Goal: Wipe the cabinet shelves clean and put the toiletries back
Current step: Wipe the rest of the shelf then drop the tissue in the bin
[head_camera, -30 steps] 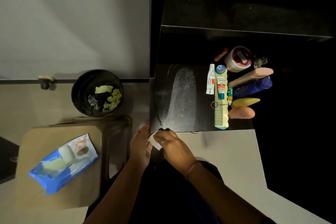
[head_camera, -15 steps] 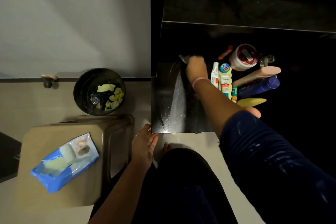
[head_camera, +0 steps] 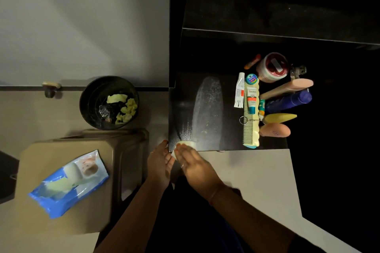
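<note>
Head view, wipe (head_camera: 186, 144) under right hand (head_camera: 195, 167) fingers (head_camera: 181, 150)

Toiletries (head_camera: 273, 96) right on shelf (head_camera: 207, 109), bin (head_camera: 109, 102) left

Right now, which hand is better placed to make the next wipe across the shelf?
The right hand. Its fingers already press the wipe on the front edge of the shelf, while the left hand rests open just off the corner.

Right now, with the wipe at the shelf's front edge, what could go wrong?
1. The right hand pressing the wipe may push dust off the shelf edge onto the floor; the left hand seems cupped to catch it.
2. Wider strokes could knock the comb and tubes beside the dusty patch.
</note>
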`<state>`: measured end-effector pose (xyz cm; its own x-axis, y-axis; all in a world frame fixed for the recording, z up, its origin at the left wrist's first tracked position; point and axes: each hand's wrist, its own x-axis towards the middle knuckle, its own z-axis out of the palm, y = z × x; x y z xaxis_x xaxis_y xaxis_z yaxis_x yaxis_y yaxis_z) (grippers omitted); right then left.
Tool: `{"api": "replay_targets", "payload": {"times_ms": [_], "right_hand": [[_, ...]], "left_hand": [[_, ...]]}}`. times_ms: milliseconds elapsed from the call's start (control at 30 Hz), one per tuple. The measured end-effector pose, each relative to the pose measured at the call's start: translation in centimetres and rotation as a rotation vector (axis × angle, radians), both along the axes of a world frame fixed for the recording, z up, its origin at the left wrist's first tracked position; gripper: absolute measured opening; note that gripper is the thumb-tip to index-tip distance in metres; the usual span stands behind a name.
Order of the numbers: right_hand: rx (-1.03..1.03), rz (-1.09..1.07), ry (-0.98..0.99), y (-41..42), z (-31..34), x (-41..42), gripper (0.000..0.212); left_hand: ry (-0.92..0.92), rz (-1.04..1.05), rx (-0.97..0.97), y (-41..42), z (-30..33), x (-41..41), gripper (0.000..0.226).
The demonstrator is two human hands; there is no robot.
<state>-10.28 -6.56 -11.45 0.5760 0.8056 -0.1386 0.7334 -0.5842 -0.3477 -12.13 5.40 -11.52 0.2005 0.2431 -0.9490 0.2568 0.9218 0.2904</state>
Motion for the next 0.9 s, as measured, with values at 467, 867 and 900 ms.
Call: {"api": "replay_targets", "payload": {"times_ms": [467,867,900], "right_hand": [[-0.002,-0.688,0.034,2.6,2.0,22.7,0.040],[-0.095,-0.220,0.044,2.8,0.5,5.5,0.070],[-0.099,-0.177,0.016,2.1,0.6,3.5,0.070]], "left_hand": [[-0.035,-0.014,-0.041,0.2,0.8,-0.3,0.010],[-0.025,0.064,-0.058,-0.2,0.1,-0.1,0.014],[-0.029,0.065,-0.053,-0.2,0.0,0.0,0.013]]}}
